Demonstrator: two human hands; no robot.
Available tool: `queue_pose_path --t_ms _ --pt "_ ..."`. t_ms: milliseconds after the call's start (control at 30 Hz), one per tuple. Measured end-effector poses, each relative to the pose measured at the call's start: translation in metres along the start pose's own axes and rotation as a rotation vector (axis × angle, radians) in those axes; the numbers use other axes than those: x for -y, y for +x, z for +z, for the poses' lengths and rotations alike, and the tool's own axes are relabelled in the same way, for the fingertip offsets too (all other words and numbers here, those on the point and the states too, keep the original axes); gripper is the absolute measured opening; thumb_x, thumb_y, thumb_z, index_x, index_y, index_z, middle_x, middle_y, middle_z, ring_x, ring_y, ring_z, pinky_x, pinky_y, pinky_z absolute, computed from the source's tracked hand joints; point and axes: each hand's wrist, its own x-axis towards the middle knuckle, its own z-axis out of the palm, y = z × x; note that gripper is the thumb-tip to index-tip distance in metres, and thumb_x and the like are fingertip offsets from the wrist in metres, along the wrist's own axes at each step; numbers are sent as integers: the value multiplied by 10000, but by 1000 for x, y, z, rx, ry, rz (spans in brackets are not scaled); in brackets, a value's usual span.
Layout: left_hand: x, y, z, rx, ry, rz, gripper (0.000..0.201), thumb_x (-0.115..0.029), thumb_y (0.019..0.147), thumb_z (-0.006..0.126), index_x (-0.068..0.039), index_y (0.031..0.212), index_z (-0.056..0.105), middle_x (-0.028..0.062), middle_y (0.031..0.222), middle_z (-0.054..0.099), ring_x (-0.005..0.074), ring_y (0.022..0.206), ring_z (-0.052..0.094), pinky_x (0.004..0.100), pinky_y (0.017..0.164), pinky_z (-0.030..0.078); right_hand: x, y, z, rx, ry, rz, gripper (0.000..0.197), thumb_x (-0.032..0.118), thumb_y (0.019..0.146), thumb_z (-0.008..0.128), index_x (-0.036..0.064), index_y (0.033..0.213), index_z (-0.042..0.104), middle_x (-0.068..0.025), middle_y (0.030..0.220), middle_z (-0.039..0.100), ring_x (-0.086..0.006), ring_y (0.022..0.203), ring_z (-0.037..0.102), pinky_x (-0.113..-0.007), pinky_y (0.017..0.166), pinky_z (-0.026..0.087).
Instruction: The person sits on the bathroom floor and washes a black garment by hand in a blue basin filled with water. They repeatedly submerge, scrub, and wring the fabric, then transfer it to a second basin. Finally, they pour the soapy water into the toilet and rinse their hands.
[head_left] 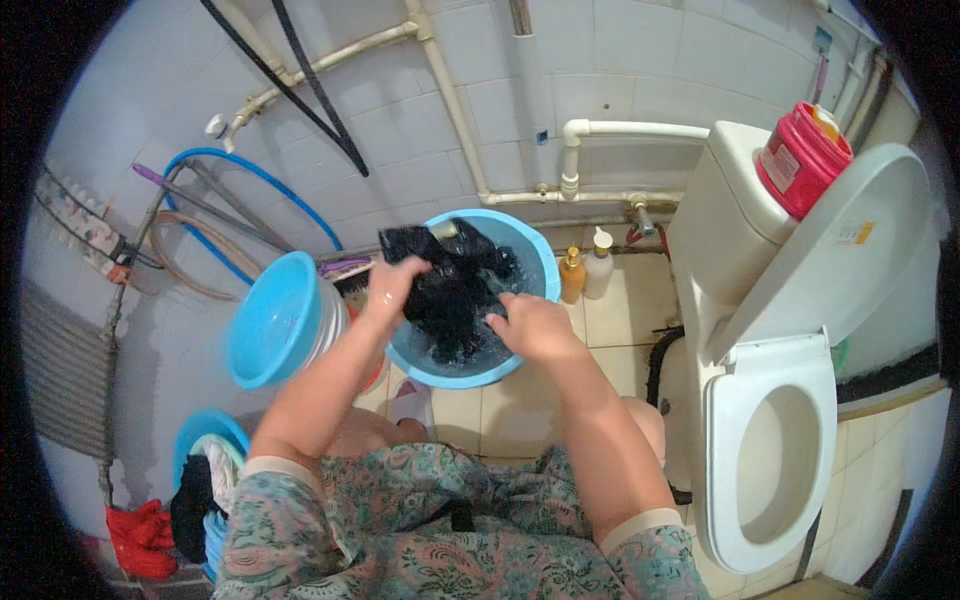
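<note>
A wet black garment (450, 285) hangs over the water in a blue basin (530, 260) on the tiled floor. The left hand (392, 285) grips its upper edge; the right hand (532, 325) clutches its lower side. An empty blue basin (272, 320) leans just left; a toilet (770, 440) stands right.

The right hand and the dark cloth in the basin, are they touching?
Touching. The head view shows the right hand gripping the dark cloth over the blue basin.

Single head view, looking steeply down from above, close over blue basin (470, 370) on tiled floor (620, 320); forearms entering from lower edge
</note>
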Motion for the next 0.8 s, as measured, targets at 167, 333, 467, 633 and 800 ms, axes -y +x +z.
queue_pose_path --t_ms 167,333,467,633,800 --pt "-131 -9 -21 -55 -165 -55 198 -102 694 642 18 850 622 119 776 632 244 702 627 376 659 525 4 -8 -4 82 -34 68 378 389 876 507 81 1071 604 -143 1003 646 -320 965 607 -424 829 480" --pt "-248 -17 -31 -34 -37 149 271 -191 730 672 -3 921 633 127 910 650 242 812 619 344 785 492 -1 -11 -2 108 -58 75 375 397 875 508 85 1056 608 -153 1024 639 -326 977 600 -422 832 475" --pt "-288 1 -58 -41 47 311 341 -199 730 680 38 967 615 166 935 649 265 868 632 355 802 495 -5 -9 -5 97 -32 101 381 394 871 513 73 1053 606 -155 1014 642 -322 978 600 -428 824 475" --pt "-225 16 -33 -33 21 368 252 -119 712 670 11 921 617 112 837 648 219 752 632 341 699 512 -17 -7 -9 14 -33 88 367 367 864 521 55 1036 607 -162 969 651 -338 928 612 -448 793 480" --pt "-92 44 -16 -71 369 401 344 -89 688 667 8 1003 569 90 893 638 197 818 606 328 757 485 -20 -6 -13 -15 -49 75 346 349 857 526 53 1017 610 -169 924 656 -345 886 620 -450 764 487"
